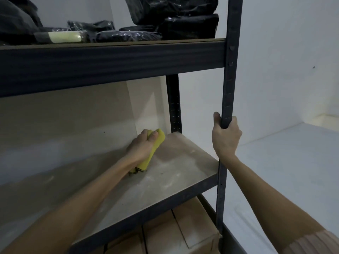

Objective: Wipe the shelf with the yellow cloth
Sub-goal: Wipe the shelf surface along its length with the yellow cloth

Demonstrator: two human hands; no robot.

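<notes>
The fingers of the left hand [142,146] are curled shut around the yellow cloth [151,153], bunching it into a roll that sticks out past the thumb toward the back corner and trails below the wrist. The cloth sits just left of the frame's centre, pressed onto the middle shelf [183,162] near its rear right corner, beside the back upright [173,103]. At centre right, the fingers of the right hand [226,138] wrap closed around the front upright [229,79], bracing the rack.

To wipe well here, it would probably help to open the cloth flatter, so more fabric meets the board, and to draw long overlapping strokes from the rear corner toward the front edge, keeping even downward pressure while the other hand steadies the frame.

The shelf is a pale board in a dark metal frame, looking dusty, with whitish smears and streaks toward its front right part. The cloth is bright yellow-green with a dark edging visible at its lower end. Dark wrapped bundles [128,35] fill the shelf above, at upper left, and cardboard boxes [183,231] sit beneath, at lower centre.
</notes>
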